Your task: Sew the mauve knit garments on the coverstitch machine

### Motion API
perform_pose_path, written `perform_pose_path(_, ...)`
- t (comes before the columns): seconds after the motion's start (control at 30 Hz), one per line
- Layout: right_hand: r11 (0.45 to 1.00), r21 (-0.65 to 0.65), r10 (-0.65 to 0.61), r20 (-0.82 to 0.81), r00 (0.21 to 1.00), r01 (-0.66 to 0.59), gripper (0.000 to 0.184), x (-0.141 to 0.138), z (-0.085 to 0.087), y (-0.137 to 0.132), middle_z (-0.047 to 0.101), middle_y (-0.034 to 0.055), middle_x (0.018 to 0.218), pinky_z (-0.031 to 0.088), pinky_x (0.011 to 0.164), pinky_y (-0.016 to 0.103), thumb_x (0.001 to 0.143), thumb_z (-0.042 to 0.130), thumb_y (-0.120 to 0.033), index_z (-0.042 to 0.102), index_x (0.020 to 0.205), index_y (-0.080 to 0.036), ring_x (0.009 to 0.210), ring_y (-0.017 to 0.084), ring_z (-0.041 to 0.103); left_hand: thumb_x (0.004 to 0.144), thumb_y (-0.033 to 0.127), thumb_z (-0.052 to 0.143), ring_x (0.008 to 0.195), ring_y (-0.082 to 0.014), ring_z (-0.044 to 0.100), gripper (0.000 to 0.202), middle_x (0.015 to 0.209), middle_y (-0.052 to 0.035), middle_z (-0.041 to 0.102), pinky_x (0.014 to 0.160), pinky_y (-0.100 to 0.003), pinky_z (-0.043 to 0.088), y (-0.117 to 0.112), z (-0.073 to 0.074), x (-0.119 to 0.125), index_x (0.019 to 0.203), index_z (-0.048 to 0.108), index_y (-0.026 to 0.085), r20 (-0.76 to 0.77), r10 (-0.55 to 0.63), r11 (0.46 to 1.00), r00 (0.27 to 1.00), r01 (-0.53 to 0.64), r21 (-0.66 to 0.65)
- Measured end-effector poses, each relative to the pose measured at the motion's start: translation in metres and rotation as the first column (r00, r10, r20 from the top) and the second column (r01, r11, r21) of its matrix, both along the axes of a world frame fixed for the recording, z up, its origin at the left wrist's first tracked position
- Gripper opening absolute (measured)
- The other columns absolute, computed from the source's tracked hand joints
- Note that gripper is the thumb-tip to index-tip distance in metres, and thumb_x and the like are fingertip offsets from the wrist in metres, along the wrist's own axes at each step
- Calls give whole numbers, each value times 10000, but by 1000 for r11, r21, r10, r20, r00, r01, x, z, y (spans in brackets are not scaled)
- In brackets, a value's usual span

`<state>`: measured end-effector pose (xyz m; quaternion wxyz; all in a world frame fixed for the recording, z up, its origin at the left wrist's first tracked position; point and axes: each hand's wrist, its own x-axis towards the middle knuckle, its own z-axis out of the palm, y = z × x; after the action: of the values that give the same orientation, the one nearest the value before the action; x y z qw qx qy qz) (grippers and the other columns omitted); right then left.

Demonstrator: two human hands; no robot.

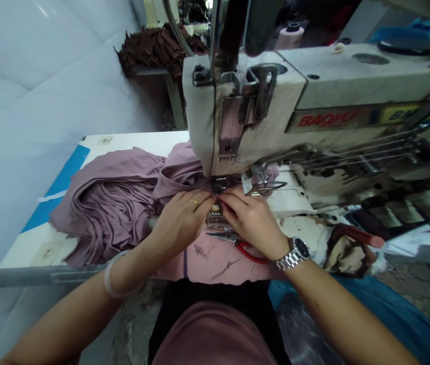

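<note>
My left hand (pixel 182 220) and right hand (pixel 251 220) each pinch a fold of mauve knit fabric (pixel 112 203) just near the presser foot (pixel 218 185) of the BAOYU sewing machine (pixel 260 119). The bulk lies left on the table (pixel 47 276), apparently keeping its weight off the fold. Red-handled scissors (pixel 251 253) rest within reach.

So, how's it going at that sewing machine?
Left hand, right hand: pinching mauve fabric at the presser foot. Red-handled scissors lying below right hand, not in the way.
</note>
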<state>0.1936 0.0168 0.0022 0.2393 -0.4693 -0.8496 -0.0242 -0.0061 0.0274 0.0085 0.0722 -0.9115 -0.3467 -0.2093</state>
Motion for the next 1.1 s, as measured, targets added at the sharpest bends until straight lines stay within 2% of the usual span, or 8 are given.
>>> perform_pose_path(0.3,997,69,-35,-50,998,39,242,-2,-6,8,702,96,985,488,781,330,959,470,-189,690,1037,-122,875,184,636,911,108,514,1069,-246,626,311,1214,-106,662,887,-395,514,2,0,-1,1201,627,113,-38,-3,1000,999,3,0)
perform_pose_path(0.53,993,115,14,183,983,-35,314,2,3,-5,672,120,1119,498,770,381,936,477,-136,635,1205,-105,958,238,602,933,117,488,1072,-248,622,293,1197,-106,669,869,-401,513,2,-2,0,1189,631,112,-52,32,999,998,-30,32)
perform_pose_path(0.67,980,174,48,280,959,-100,346,1,1,-10,641,177,1190,522,845,410,908,478,-83,611,1220,-12,1030,277,578,941,98,441,1052,-264,627,302,1172,-134,668,870,-408,520,-2,-5,6,1190,608,66,-52,23,997,998,-20,68)
perform_pose_path(0.83,952,271,84,220,972,-143,322,-1,-5,-20,599,235,1243,491,966,466,892,496,-44,603,1187,29,1179,330,528,942,97,426,1043,-225,632,261,1115,-135,669,913,-358,527,-7,-2,5,1141,594,80,99,-30,996,995,38,-76)
perform_pose_path(0.9,949,262,142,135,981,-174,335,-5,-6,-33,601,215,1244,476,982,493,888,526,-54,590,1213,-6,1206,336,511,955,157,461,1043,-182,627,232,1111,-100,669,937,-330,519,7,7,-21,1142,594,131,248,-10,982,969,56,-179)
perform_pose_path(0.97,954,173,244,32,969,-246,352,-14,-7,-49,617,179,1227,476,995,479,897,531,-80,572,1245,-42,1200,307,518,951,287,527,1032,-168,623,231,1113,-72,670,952,-336,510,34,18,-70,1133,609,171,393,191,955,900,-77,-287)
perform_pose_path(1.03,941,23,339,-96,936,-338,341,-34,-9,-60,626,142,1217,476,1021,440,921,510,-121,563,1254,-76,1189,262,531,910,463,570,987,-172,624,351,1102,-50,678,943,-359,509,69,26,-133,1116,629,185,437,530,835,727,-356,-421)
perform_pose_path(1.1,899,-117,385,-246,889,-422,309,-67,-12,-60,631,112,1214,473,1036,391,958,472,-189,564,1242,-111,1174,217,545,877,587,561,997,-195,609,531,1077,-75,680,958,-415,486,102,26,-195,1148,604,132,387,687,718,615,-491,-494)
